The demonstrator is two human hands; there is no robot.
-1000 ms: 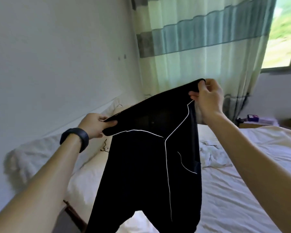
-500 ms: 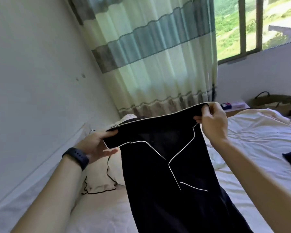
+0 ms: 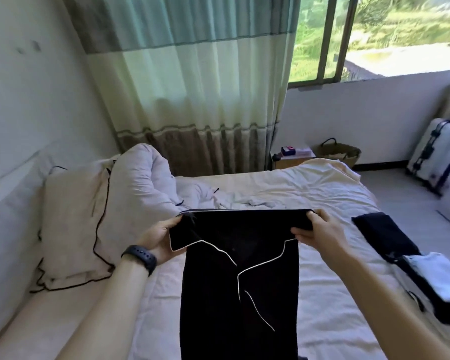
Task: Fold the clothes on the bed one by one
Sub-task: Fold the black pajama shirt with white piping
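White bed point(image 3: 322, 203) spread beneath your hands. Black garment with white piping point(image 3: 239, 281) hangs between them, top edge stretched hand to hand. Your left hand point(image 3: 161, 237) and right hand point(image 3: 320, 232) each pinch one top corner. Cloth looks soft, light, limp; corners give best hold

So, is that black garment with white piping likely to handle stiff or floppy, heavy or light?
Probably floppy: the black garment hangs straight down from the top edge, which the left hand and right hand hold taut. Likely light, since a finger-and-thumb grip at each end carries it. It would probably crumple on the bed unless spread.
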